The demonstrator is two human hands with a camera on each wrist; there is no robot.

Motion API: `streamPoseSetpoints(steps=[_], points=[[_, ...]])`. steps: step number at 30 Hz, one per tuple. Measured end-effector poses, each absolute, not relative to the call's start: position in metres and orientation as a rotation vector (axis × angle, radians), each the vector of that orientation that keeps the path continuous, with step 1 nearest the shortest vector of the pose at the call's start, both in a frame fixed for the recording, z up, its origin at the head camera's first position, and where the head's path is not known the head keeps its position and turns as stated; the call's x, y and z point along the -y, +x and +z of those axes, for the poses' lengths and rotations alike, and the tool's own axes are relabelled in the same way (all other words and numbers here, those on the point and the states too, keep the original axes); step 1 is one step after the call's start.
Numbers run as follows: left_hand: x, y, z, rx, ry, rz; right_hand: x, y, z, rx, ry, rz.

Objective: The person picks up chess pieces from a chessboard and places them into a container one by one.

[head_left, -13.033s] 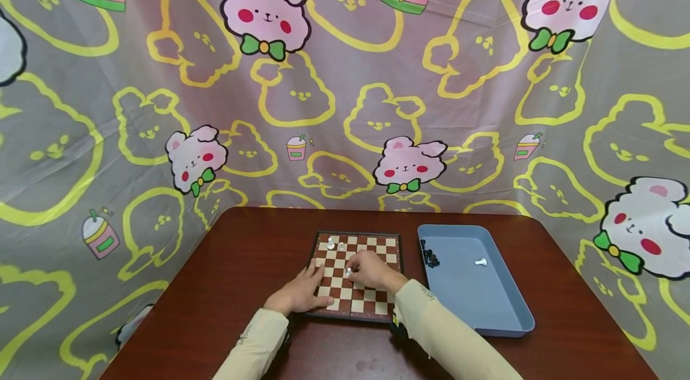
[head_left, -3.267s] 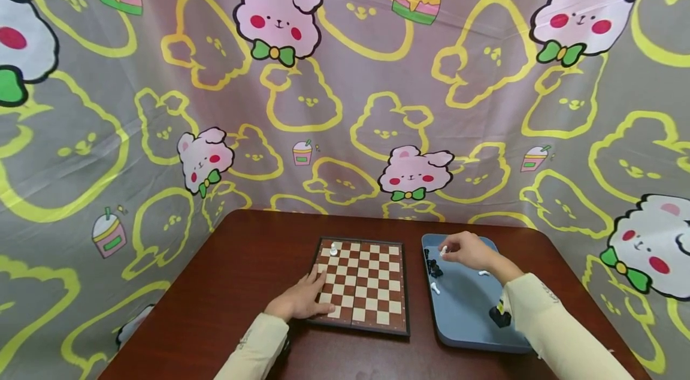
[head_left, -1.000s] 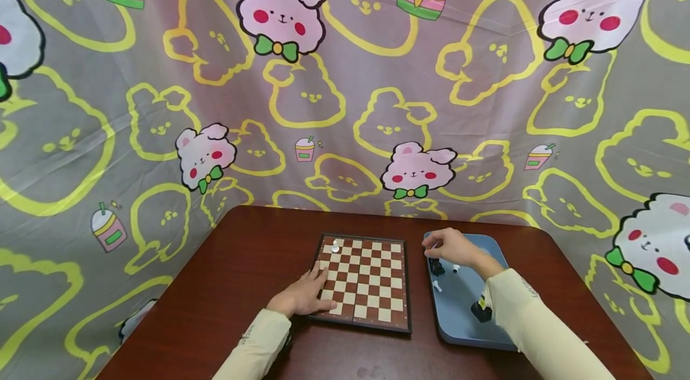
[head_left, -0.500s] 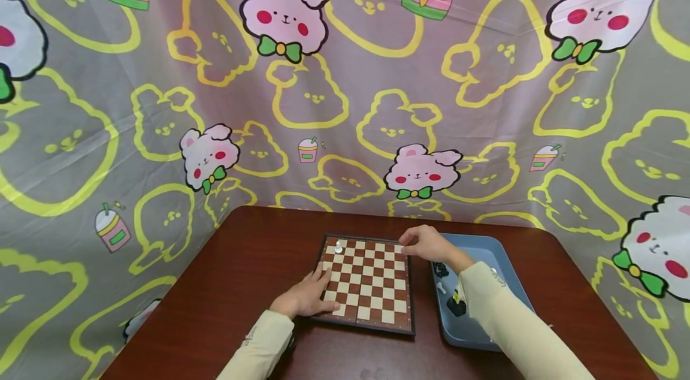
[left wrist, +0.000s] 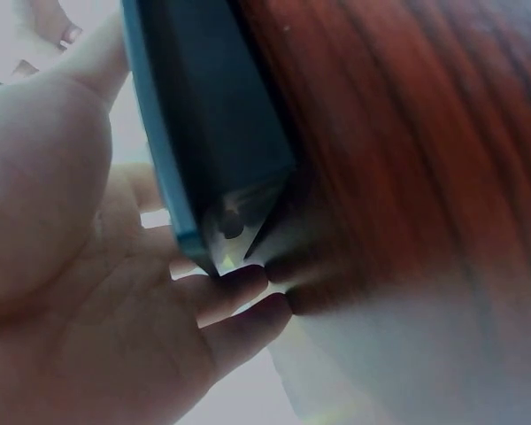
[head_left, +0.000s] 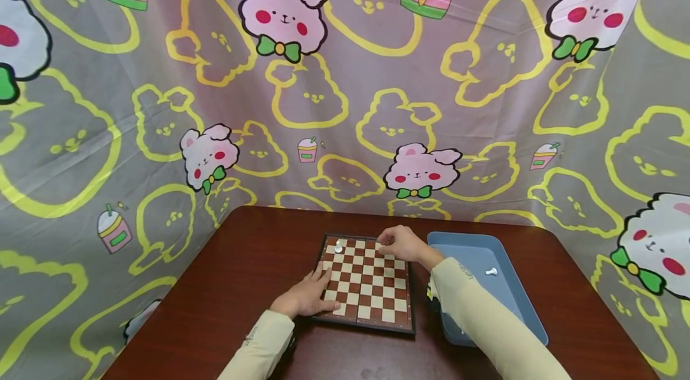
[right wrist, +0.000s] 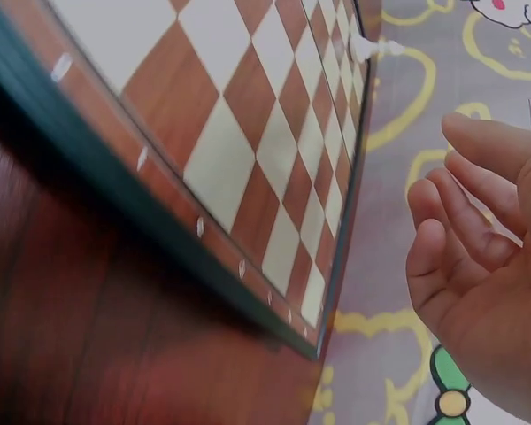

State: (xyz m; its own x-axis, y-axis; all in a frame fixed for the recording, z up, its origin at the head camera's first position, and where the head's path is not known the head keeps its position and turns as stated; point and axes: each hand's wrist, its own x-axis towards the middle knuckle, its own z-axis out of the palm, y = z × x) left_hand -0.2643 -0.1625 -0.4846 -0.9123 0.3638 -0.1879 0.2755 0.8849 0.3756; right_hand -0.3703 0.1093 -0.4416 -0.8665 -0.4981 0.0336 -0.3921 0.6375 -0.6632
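A brown and cream chessboard with a dark frame lies on the table. One small white chess piece stands near its far left corner. My left hand rests on the board's left edge with fingers spread; in the left wrist view the fingers reach round under the dark rim. Over the far right part of the board, my right hand hovers with nothing visible in its fingers. In the right wrist view those fingers are loosely bent, apart from the white piece beyond.
A blue-grey tray stands right of the board, partly covered by the right sleeve. A white chess piece lies in it. Patterned cloth hangs behind the dark red wooden table.
Earlier my right hand held a white piece over the tray; it has since moved left over the board, emptied. Two white pieces seen on the board 13 seconds ago are gone. My left hand stays put.
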Motion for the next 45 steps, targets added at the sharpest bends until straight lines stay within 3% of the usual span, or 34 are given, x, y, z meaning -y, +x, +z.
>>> streamPoseSetpoints(steps=[16,45], points=[[0.162,-0.265,-0.483,-2.792,0.442,0.514,-0.06,-0.374,-0.459,-2.67,-0.751,-1.079],[0.163,-0.263,-0.482,-2.802,0.451,0.502,-0.021,-0.377,-0.48,-2.619,-0.699,-1.097]])
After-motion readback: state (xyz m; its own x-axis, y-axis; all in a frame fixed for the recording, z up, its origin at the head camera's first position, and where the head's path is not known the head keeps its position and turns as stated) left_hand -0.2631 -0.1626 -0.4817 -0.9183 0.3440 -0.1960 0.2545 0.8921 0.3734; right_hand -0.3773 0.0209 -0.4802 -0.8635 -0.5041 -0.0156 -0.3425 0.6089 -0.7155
